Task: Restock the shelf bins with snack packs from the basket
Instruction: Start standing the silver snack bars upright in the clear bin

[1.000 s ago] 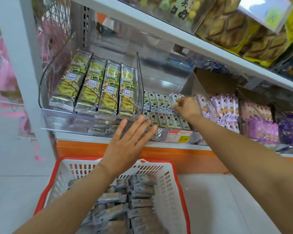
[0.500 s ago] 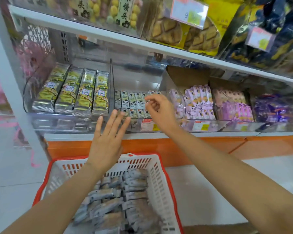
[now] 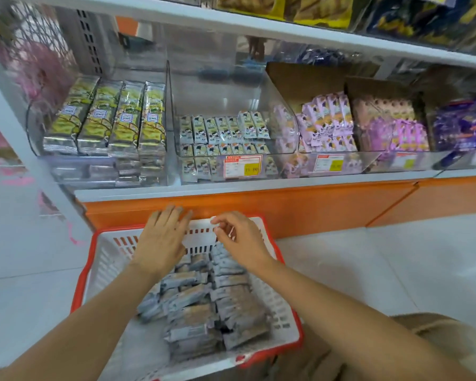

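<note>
A shop: price tags (image 3: 242, 166) on stocked snack bins (image 3: 231, 149).

Left hand (image 3: 162, 237), right hand (image 3: 242, 240) over basket (image 3: 94, 257)

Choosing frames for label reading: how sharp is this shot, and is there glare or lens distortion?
Head view: the price tag on the middle bin is soft, its small print unreadable; head view: the purple packs at far right smear with motion blur; head view: the clear bin wall carries pale reflections; head view: the white upright leans from wide-angle distortion.
</note>
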A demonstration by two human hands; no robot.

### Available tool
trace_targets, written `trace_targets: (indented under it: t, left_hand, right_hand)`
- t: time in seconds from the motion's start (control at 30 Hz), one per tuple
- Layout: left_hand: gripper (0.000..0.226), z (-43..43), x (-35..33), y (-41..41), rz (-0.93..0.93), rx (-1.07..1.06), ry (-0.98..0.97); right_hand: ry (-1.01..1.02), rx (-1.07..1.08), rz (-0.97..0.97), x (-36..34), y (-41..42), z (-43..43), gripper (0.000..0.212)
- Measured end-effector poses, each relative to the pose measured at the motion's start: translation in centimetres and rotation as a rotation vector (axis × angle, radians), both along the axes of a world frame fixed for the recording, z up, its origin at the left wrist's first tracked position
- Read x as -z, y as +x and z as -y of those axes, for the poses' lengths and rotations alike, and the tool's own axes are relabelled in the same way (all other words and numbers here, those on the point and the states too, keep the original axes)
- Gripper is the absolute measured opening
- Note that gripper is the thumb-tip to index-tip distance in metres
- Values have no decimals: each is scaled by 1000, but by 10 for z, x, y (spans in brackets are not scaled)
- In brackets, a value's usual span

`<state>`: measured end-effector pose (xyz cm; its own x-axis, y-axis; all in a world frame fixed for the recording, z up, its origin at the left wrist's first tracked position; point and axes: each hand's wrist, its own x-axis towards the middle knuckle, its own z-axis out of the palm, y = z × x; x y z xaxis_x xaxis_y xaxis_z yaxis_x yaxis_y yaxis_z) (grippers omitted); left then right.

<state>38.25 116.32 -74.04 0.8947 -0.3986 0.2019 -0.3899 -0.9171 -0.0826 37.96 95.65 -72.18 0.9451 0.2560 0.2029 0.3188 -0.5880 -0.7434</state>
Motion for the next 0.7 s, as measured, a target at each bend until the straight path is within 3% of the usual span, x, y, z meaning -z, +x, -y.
trace_targets:
  t: [0.23,0.4,0.7]
  left_hand:
    - [89,-23,43,3,-176,-86,29]
    - [87,-36,79,7,-175,-92,48]
    - [82,-37,105,9,-153,-90,-9]
  right_hand:
    - [-239,-72,-342,84,-21,-6,21]
    - [-340,-116,-530,117,-30,-14,25]
    - [-513,-197,-560,166,-21,-38,47]
